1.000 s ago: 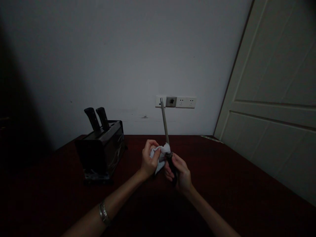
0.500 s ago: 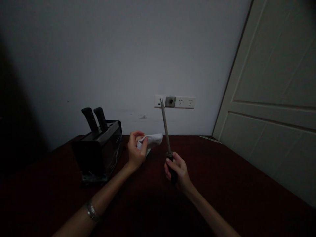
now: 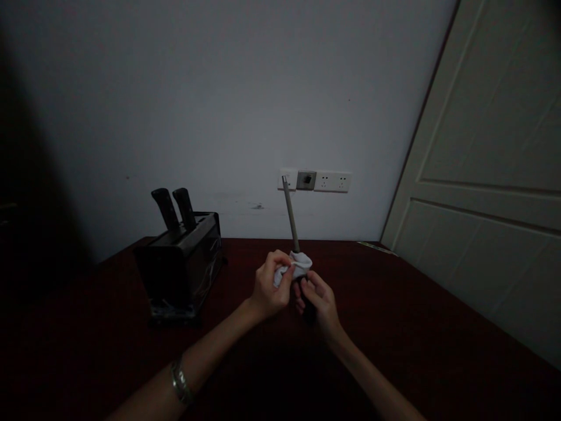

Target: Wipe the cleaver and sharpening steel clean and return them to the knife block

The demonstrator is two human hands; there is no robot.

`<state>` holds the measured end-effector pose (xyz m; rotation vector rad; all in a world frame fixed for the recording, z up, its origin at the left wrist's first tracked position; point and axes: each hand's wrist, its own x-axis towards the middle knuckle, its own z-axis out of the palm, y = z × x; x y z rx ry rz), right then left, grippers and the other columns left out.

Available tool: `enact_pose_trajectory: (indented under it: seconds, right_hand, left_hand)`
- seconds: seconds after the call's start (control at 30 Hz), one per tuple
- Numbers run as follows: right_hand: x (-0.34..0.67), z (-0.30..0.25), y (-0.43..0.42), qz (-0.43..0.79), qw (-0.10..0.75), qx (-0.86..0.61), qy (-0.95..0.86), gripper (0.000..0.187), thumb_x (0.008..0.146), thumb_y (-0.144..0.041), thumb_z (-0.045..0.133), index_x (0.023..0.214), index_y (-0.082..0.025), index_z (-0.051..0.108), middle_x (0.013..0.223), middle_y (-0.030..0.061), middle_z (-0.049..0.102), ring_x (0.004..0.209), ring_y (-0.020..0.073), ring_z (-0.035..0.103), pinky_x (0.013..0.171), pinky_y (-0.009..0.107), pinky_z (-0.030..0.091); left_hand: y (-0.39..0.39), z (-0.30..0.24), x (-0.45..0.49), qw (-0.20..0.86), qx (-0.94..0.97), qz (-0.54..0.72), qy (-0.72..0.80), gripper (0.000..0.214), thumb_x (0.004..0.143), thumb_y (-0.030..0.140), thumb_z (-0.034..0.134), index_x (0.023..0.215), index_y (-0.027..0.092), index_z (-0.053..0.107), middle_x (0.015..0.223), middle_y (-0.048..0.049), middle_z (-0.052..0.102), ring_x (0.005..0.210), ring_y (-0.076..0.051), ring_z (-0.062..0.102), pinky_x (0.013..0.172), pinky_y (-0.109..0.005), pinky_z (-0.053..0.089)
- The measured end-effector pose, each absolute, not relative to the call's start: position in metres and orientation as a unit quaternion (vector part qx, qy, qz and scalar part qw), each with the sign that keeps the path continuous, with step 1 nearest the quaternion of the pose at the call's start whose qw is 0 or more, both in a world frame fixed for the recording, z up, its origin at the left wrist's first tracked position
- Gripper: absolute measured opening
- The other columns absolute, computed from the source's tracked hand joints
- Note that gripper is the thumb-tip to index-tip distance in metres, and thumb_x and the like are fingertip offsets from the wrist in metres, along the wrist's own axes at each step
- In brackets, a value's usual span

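Observation:
My right hand (image 3: 321, 301) is closed around the black handle of a honing steel (image 3: 290, 213), whose grey rod points up and slightly left. Between the thumb and fingers of my left hand (image 3: 272, 285) is a white cloth (image 3: 300, 264). The cloth lies against the steel where rod and handle meet and hides that part. Both hands are close together above the table, with the fingertips of the right just below the cloth.
On the left of the dark red table (image 3: 372, 304) stands a black knife block (image 3: 179, 263) with two black-handled knives (image 3: 173, 209) in it. Behind are a wall with sockets (image 3: 332, 182) and, at right, a pale door (image 3: 486, 175).
My left hand has moved right with the white cloth and brought it onto the base of the steel's rod. My right hand keeps hold of the handle in nearly the same place.

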<state>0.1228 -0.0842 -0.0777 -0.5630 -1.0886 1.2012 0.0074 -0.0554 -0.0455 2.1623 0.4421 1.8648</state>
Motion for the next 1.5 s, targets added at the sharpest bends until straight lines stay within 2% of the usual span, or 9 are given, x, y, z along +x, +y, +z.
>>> enact_pose_trajectory:
  seconds: [0.2,0.4,0.6,0.7,0.8,0.93,1.1,1.27,1.5]
  right_hand:
    - [0.123,-0.071,-0.094,0.602,0.626,-0.220,-0.445,0.028,0.073,-0.041,0.063,0.074,-0.018,0.047,0.053,-0.0059,0.046,0.036,0.0029,0.031,0.032,0.014,0.024]
    - [0.131,-0.061,-0.095,0.583,0.627,-0.198,-0.477,0.029,0.074,-0.042,0.061,0.080,-0.014,0.055,0.048,-0.0034,0.050,0.032,0.0036,0.031,0.029,0.016,0.025]
    - [0.132,-0.064,-0.090,0.558,0.628,-0.186,-0.510,0.025,0.076,-0.036,0.061,0.088,-0.019,0.047,0.049,-0.0064,0.053,0.028,0.0024,0.028,0.026,0.013,0.024]
    - [0.130,-0.067,-0.087,0.544,0.632,-0.203,-0.513,0.024,0.076,-0.032,0.062,0.083,-0.021,0.042,0.051,-0.0073,0.055,0.028,0.0017,0.029,0.026,0.012,0.024]
    - [0.129,-0.068,-0.085,0.520,0.643,-0.228,-0.513,0.028,0.075,-0.034,0.064,0.076,-0.021,0.039,0.055,-0.0058,0.057,0.030,0.0025,0.036,0.027,0.013,0.029]
    - [0.126,-0.069,-0.085,0.504,0.642,-0.241,-0.525,0.030,0.072,-0.037,0.066,0.077,-0.019,0.042,0.050,-0.0075,0.053,0.033,0.0037,0.040,0.029,0.013,0.032]
    - [0.125,-0.071,-0.088,0.534,0.635,-0.233,-0.508,0.029,0.074,-0.036,0.065,0.078,-0.019,0.042,0.054,-0.0073,0.053,0.032,0.0024,0.036,0.028,0.013,0.031]
    - [0.124,-0.068,-0.091,0.564,0.632,-0.216,-0.485,0.029,0.073,-0.035,0.066,0.076,-0.019,0.043,0.053,-0.0068,0.053,0.032,0.0022,0.035,0.028,0.013,0.031]
    - [0.124,-0.067,-0.092,0.585,0.621,-0.202,-0.481,0.027,0.072,-0.035,0.066,0.079,-0.019,0.046,0.052,-0.0069,0.052,0.031,0.0022,0.031,0.027,0.013,0.028]
  left_hand:
    - [-0.053,-0.051,0.007,0.199,0.704,0.655,0.190,0.008,0.082,0.022,0.051,0.084,0.020,0.043,0.072,-0.0003,0.053,0.065,-0.013,0.055,0.060,-0.023,0.042]
    - [-0.039,-0.057,0.006,0.239,0.663,0.660,0.260,0.014,0.081,0.028,0.053,0.083,0.018,0.045,0.062,0.0036,0.049,0.052,-0.010,0.046,0.050,-0.020,0.035]
    - [-0.035,-0.046,0.000,0.188,0.609,0.721,0.271,0.014,0.080,0.026,0.056,0.083,0.018,0.044,0.064,0.0040,0.050,0.056,-0.010,0.048,0.054,-0.019,0.038]
    - [-0.040,-0.041,-0.002,0.145,0.624,0.733,0.230,0.012,0.081,0.020,0.055,0.086,0.018,0.044,0.071,0.0022,0.053,0.060,-0.009,0.052,0.057,-0.019,0.041]
    - [-0.047,-0.041,-0.001,0.088,0.683,0.707,0.160,0.016,0.079,0.013,0.054,0.091,0.018,0.044,0.077,-0.0003,0.054,0.068,-0.011,0.055,0.061,-0.022,0.044]
    - [-0.056,-0.043,0.005,0.005,0.754,0.650,0.097,0.022,0.077,0.009,0.055,0.093,0.019,0.044,0.079,-0.0028,0.056,0.076,-0.015,0.057,0.069,-0.028,0.047]
    - [-0.059,-0.049,0.010,0.107,0.728,0.652,0.183,0.013,0.082,0.014,0.052,0.091,0.019,0.043,0.078,-0.0011,0.055,0.067,-0.011,0.056,0.060,-0.021,0.045]
    - [-0.060,-0.046,0.012,0.202,0.673,0.681,0.206,0.010,0.084,0.023,0.052,0.088,0.019,0.044,0.072,0.0009,0.056,0.061,-0.010,0.055,0.058,-0.020,0.043]
    - [-0.051,-0.045,0.008,0.246,0.658,0.674,0.228,0.014,0.082,0.027,0.054,0.086,0.018,0.045,0.070,0.0009,0.057,0.058,-0.011,0.054,0.054,-0.020,0.041]
